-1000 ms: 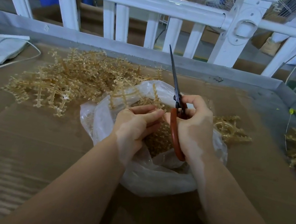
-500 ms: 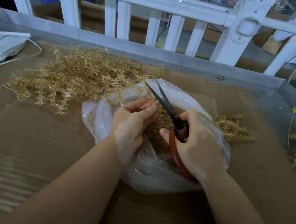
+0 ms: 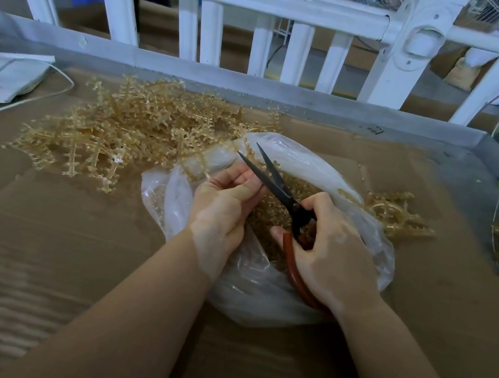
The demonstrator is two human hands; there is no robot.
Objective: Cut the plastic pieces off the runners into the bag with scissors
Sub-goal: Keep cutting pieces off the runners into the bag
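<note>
My right hand (image 3: 333,251) has swung the scissors (image 3: 278,186) down, blades now parted | left hand (image 3: 223,204) pinches runner (image 3: 195,164) at bag's (image 3: 310,169) 10 o'clock rim | next snip ready.

Both forearms were bare to the frame's lower edge, no sleeves showing. The left hand (image 3: 222,207) and right hand (image 3: 334,254) wore no gloves, rings, or wristbands.
</note>
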